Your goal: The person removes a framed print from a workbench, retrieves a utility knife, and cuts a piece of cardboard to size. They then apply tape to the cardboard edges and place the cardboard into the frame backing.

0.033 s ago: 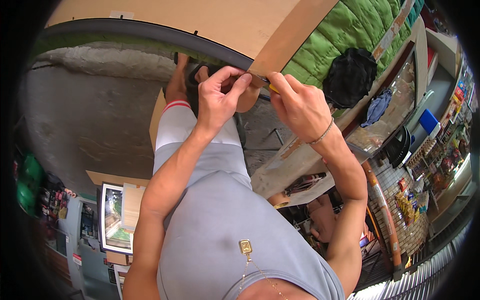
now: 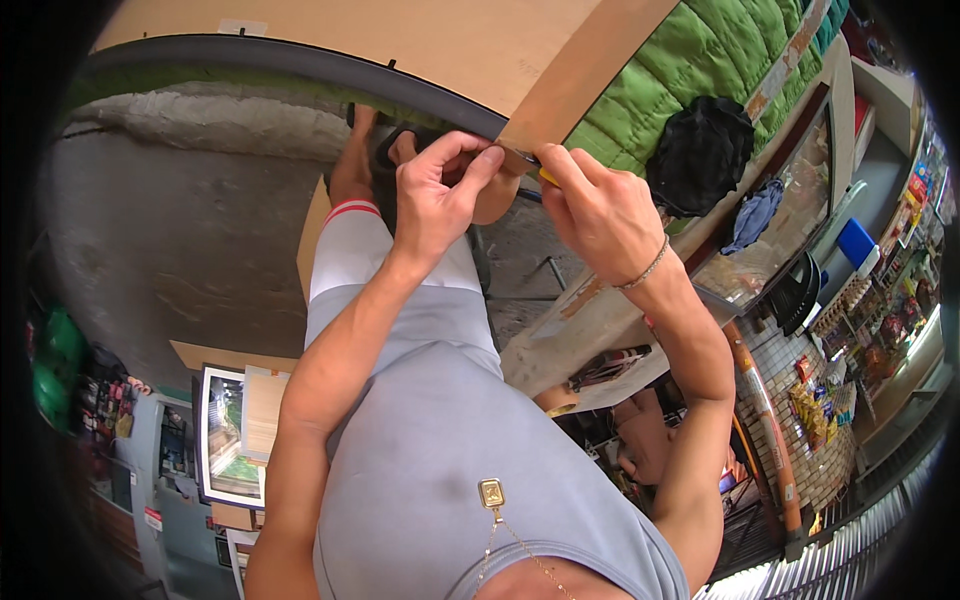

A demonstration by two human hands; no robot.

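With our left hand (image 2: 440, 200) pinching the tyre (image 2: 300, 62) at the cardboard (image 2: 420, 45) edge, our right hand (image 2: 600, 215), closed on a yellow-handled tool (image 2: 545, 177), should pry gently and steadily.

matt cardboard sheet (image 2: 420, 45) — smooth; quilted cloth cushion (image 2: 650, 90)

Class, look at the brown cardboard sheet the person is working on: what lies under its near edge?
Under the cardboard sheet runs a dark curved strip, then grey concrete floor. The left hand and right hand cover the corner; the yellow-handled tool is mostly hidden.
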